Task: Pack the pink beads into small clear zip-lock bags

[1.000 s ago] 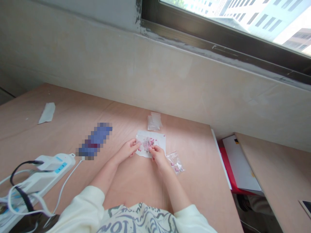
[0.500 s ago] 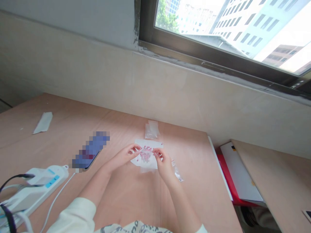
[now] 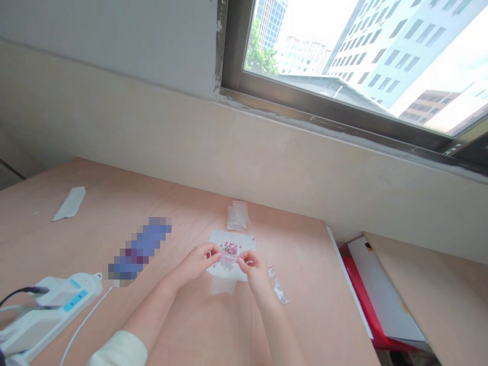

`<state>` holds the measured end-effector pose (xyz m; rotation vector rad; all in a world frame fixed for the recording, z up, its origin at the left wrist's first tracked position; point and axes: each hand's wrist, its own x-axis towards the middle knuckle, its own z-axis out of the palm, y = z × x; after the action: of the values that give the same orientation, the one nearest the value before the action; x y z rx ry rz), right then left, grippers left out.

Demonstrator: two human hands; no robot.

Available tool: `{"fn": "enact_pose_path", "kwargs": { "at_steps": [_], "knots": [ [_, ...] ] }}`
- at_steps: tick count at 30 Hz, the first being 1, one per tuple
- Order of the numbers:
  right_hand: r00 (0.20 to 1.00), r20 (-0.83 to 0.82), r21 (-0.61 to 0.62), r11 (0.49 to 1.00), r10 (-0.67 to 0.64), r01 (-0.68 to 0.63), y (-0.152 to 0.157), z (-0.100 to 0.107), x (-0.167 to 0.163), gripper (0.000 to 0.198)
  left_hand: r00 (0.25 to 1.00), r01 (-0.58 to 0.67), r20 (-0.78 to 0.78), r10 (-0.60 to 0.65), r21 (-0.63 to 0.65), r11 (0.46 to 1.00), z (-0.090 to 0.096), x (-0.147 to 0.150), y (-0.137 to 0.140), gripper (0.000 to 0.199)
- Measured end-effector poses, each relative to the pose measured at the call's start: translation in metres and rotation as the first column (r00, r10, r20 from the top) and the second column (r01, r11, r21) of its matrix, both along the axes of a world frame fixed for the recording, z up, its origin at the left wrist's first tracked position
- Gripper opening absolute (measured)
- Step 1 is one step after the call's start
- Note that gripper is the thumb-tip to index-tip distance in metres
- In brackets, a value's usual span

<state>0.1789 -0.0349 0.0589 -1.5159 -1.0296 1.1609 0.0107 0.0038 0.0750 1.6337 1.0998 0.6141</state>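
Observation:
My left hand [image 3: 199, 260] and my right hand [image 3: 254, 265] pinch the two upper corners of a small clear plastic bag [image 3: 229, 261], stretched between them. It hangs over a white sheet of paper [image 3: 215, 237] on the table. Small red and pink bead-like pieces [image 3: 231, 248] lie heaped on the paper just beyond the bag's top edge; others show through the plastic. I cannot tell whether any are inside the bag. Another clear plastic piece [image 3: 222, 286] pokes out at the paper's near edge. Right of my right hand lies a narrow clear packet [image 3: 279, 288].
Behind the paper is a stack of clear bags [image 3: 237, 216]. To the left are a blurred-out phone [image 3: 139, 250], a white power strip [image 3: 57, 312] with cables, and a white paper strip [image 3: 70, 203]. A red folder [image 3: 362, 300] sits by the table's right side, below the window [image 3: 324, 61].
Both hands have shifted slightly toward me over the paper, still pinching the bag, so more red pieces show beyond its top edge. The camera has tilted up a little.

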Motion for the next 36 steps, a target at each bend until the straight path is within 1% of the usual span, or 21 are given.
{"fn": "enact_pose_path", "kwargs": {
  "at_steps": [3,7,9,12,15,17,19,22,24,26,28,30,33,36],
  "knots": [
    [1.0,0.016,0.019,1.0,-0.007,0.006,0.001,0.0,-0.003,0.012,1.0,-0.009,0.021,0.008,0.021,1.0,-0.005,0.0,0.001,0.023],
    [0.995,-0.064,0.011,0.997,0.081,-0.08,0.005,-0.007,-0.007,0.021,1.0,-0.012,0.012,0.012,0.023,1.0,-0.009,0.0,0.001,0.025],
    [0.995,-0.076,0.003,0.998,0.064,-0.064,0.007,-0.012,-0.009,0.024,1.0,0.005,0.007,-0.005,0.018,1.0,-0.007,0.001,0.0,0.026],
    [0.999,-0.033,0.021,1.0,-0.009,0.009,0.008,-0.016,-0.01,0.023,0.998,0.051,0.039,-0.05,-0.032,0.998,-0.002,0.003,-0.002,0.028],
    [0.999,0.046,0.059,0.998,-0.025,0.023,0.008,-0.013,-0.012,0.018,0.991,0.116,0.083,-0.109,-0.094,0.989,0.004,0.006,-0.003,0.029],
    [0.998,0.055,0.059,0.998,-0.016,0.013,0.008,-0.011,-0.014,0.017,0.987,0.136,0.093,-0.127,-0.09,0.987,0.006,0.008,-0.003,0.028],
    [1.0,-0.011,0.031,0.999,0.017,-0.016,0.01,-0.011,-0.016,0.02,0.989,0.124,0.088,-0.119,-0.054,0.991,0.005,0.01,-0.002,0.028],
    [0.982,-0.174,-0.042,0.996,0.07,-0.078,0.012,-0.016,-0.016,0.026,0.992,0.105,0.072,-0.103,-0.021,0.994,0.004,0.012,-0.001,0.028],
    [0.963,-0.26,-0.076,0.992,0.074,-0.097,0.012,-0.017,-0.014,0.028,0.989,0.121,0.085,-0.117,-0.035,0.992,0.004,0.012,-0.001,0.028],
    [0.949,-0.311,-0.091,0.993,0.043,-0.075,0.011,-0.016,-0.012,0.029,0.984,0.139,0.12,-0.129,-0.076,0.987,0.004,0.012,-0.003,0.028],
    [0.949,-0.315,-0.097,0.995,0.002,-0.034,0.009,-0.012,-0.009,0.029,0.983,0.131,0.146,-0.112,-0.125,0.983,0.003,0.012,-0.003,0.028],
    [0.958,-0.288,-0.103,0.994,-0.009,-0.021,0.008,-0.009,-0.007,0.029,0.987,0.099,0.145,-0.076,-0.158,0.982,0.001,0.011,-0.002,0.028],
    [0.963,-0.27,-0.128,0.991,0.001,-0.037,0.008,-0.01,-0.005,0.03,0.991,0.054,0.132,-0.034,-0.15,0.987,-0.003,0.01,0.0,0.027],
    [0.954,-0.298,-0.146,0.989,-0.024,-0.02,0.009,-0.016,-0.004,0.034,0.989,0.047,0.143,-0.024,-0.155,0.987,-0.006,0.008,0.002,0.026]
  ]
}}
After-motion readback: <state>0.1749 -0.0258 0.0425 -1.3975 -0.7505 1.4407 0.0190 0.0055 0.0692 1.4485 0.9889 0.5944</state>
